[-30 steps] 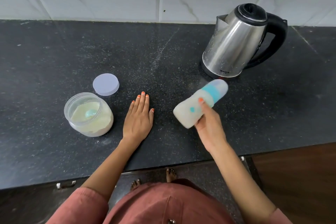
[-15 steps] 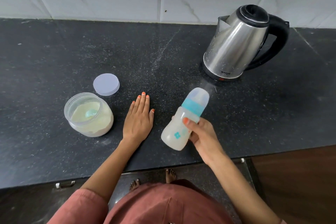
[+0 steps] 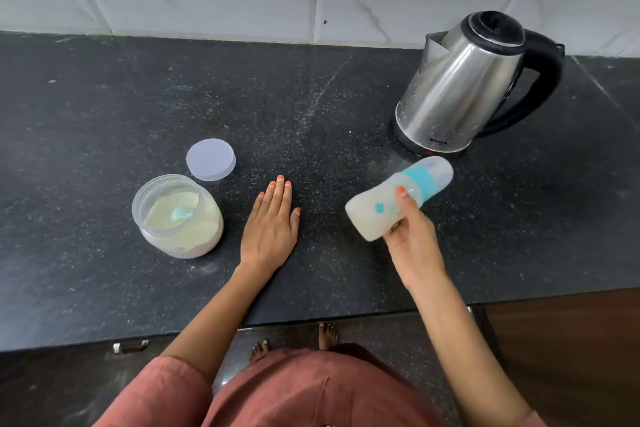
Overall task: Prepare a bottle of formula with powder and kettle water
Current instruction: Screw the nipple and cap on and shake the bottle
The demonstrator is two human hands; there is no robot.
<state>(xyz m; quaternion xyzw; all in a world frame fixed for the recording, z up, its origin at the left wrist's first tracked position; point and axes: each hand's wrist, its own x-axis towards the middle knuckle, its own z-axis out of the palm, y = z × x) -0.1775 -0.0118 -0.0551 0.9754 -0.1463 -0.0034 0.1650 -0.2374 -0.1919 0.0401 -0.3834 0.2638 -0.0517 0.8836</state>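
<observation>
Head view: right grip (image 3: 412, 243) clasps tilted bottle (image 3: 370, 215) near kettle (image 3: 460, 94); left grip (image 3: 270, 229) lies flat, fingers straight, on tabletop (image 3: 104, 97); bottle's underside hidden.

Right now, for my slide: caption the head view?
Right hand holds capped, milky bottle tilted near kettle; left hand flat beside open powder jar.

Bare desk (image 3: 104, 97) lies open along the back left. The kettle (image 3: 460, 90) blocks the back right. Powder jar (image 3: 177, 217) and lid (image 3: 210, 159) crowd the left front.
</observation>
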